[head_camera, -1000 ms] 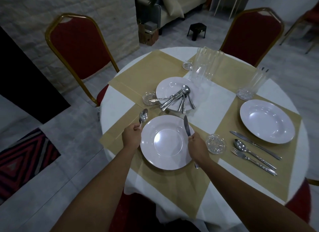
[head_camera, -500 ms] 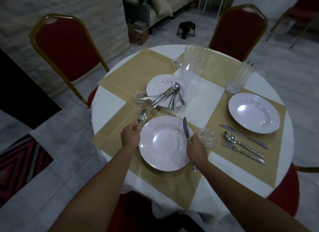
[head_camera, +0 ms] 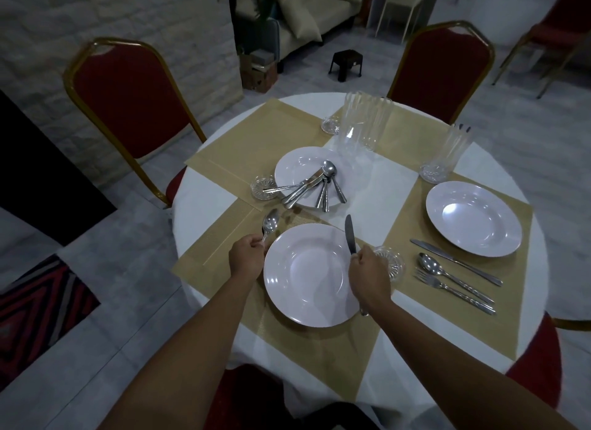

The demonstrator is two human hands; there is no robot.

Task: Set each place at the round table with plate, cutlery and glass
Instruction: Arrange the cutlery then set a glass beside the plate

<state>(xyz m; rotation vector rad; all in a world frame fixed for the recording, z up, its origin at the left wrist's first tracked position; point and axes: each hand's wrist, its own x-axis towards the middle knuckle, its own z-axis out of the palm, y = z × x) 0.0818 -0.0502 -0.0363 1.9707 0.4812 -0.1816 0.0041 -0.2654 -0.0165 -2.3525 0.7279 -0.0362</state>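
A white plate (head_camera: 311, 274) lies on the near gold placemat (head_camera: 204, 253). My left hand (head_camera: 246, 258) grips a spoon (head_camera: 270, 223) just left of that plate. On the plate's right edge, my right hand (head_camera: 367, 274) holds a knife (head_camera: 349, 234), blade pointing away from me. A small glass coaster (head_camera: 393, 263) sits beside my right hand. The right place has a plate (head_camera: 473, 218), knife (head_camera: 454, 261), spoon (head_camera: 447, 274), fork (head_camera: 454, 290) and tall glass (head_camera: 443, 156). A centre plate (head_camera: 297, 170) carries several loose pieces of cutlery (head_camera: 315, 188).
Stacked tall glasses (head_camera: 364, 122) stand at the table's far side with a coaster (head_camera: 329, 125) next to them. Another coaster (head_camera: 262, 186) lies left of the centre plate. Red chairs (head_camera: 128, 96) ring the round table (head_camera: 198, 192); one stands behind it (head_camera: 441, 68).
Both hands keep their cutlery beside the near plate. The spoon and knife have barely shifted; mostly the camera view has moved.
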